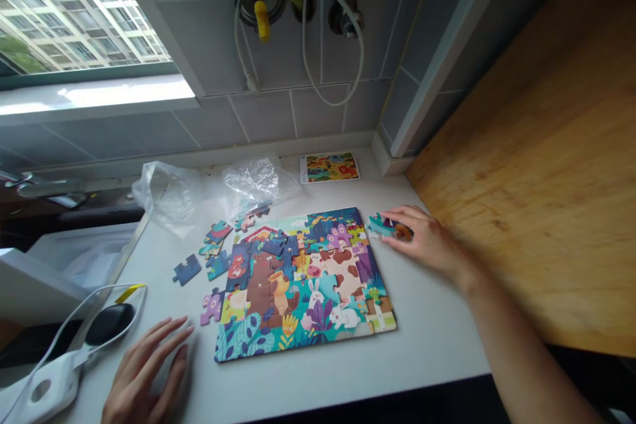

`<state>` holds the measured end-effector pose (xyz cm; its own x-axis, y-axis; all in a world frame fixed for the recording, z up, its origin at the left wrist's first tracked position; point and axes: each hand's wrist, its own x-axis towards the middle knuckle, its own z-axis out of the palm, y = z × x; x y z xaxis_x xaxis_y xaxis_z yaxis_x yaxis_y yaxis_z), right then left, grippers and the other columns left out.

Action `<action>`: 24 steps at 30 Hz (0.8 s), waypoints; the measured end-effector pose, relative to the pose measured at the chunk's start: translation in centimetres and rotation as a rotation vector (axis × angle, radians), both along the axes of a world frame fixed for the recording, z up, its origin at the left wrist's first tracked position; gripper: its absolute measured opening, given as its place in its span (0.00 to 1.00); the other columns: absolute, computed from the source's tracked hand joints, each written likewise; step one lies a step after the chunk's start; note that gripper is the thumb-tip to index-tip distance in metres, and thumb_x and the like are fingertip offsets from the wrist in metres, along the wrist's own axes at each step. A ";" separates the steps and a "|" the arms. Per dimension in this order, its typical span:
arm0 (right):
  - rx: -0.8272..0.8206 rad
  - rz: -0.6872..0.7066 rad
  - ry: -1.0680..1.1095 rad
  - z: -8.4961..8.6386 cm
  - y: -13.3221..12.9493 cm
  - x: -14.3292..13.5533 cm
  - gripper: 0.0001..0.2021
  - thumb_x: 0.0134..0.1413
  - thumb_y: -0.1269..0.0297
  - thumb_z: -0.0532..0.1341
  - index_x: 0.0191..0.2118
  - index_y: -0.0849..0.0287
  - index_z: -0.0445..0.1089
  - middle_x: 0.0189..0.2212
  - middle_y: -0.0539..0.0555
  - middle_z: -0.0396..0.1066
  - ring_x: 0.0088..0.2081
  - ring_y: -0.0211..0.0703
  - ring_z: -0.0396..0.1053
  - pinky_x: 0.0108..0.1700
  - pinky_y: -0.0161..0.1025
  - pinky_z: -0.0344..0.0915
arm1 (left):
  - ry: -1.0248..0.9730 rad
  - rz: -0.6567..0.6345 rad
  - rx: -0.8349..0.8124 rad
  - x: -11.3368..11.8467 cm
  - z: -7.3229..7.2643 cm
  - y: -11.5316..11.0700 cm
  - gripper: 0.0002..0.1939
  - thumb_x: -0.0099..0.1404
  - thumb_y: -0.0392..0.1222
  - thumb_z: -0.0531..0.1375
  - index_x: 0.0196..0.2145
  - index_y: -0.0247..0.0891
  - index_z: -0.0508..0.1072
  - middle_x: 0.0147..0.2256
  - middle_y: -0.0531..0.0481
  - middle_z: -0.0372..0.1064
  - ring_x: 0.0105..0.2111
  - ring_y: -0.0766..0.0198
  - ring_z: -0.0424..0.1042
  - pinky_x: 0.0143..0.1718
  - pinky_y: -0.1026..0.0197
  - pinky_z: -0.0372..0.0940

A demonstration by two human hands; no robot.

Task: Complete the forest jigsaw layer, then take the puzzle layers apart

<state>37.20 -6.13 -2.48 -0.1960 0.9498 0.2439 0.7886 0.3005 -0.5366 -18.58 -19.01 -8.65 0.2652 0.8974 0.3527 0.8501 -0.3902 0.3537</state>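
A jigsaw puzzle [318, 291] with bears, rabbits and a cow lies flat on the white counter, and some pieces rest loosely on its top part. My right hand [420, 238] pinches a few puzzle pieces [380, 225] just beyond the puzzle's upper right corner; how many is hidden. My left hand [149, 371] rests at the lower left of the counter, fingers stretched out, holding nothing. Between it and the puzzle are a purple piece [212, 307] at the puzzle's left edge and a dark blue piece [187, 269]. Several more loose pieces [217, 233] lie near the upper left corner.
Clear plastic bags [258, 179] lie at the back beside a small picture card [329, 167]. On the left are a white power strip [54, 381], a black charger [110, 324] and a sink with a faucet [42, 185]. A wooden panel [536, 165] borders the right side.
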 end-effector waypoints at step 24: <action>-0.104 0.178 0.044 0.6 0.1 -6.1 0.23 0.63 0.62 0.69 0.62 0.51 0.74 0.52 0.59 0.76 0.53 0.55 0.73 0.55 0.54 0.76 | -0.006 0.168 -0.145 0.4 0.4 -0.3 0.36 0.63 0.45 0.65 0.65 0.77 0.66 0.64 0.62 0.69 0.55 0.36 0.76 0.59 0.26 0.68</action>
<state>31.15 -6.03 -1.83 -0.3539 0.9217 0.1585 0.7032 0.3740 -0.6046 -18.17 -19.33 -8.30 0.1060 0.9702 0.2177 0.8965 -0.1880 0.4013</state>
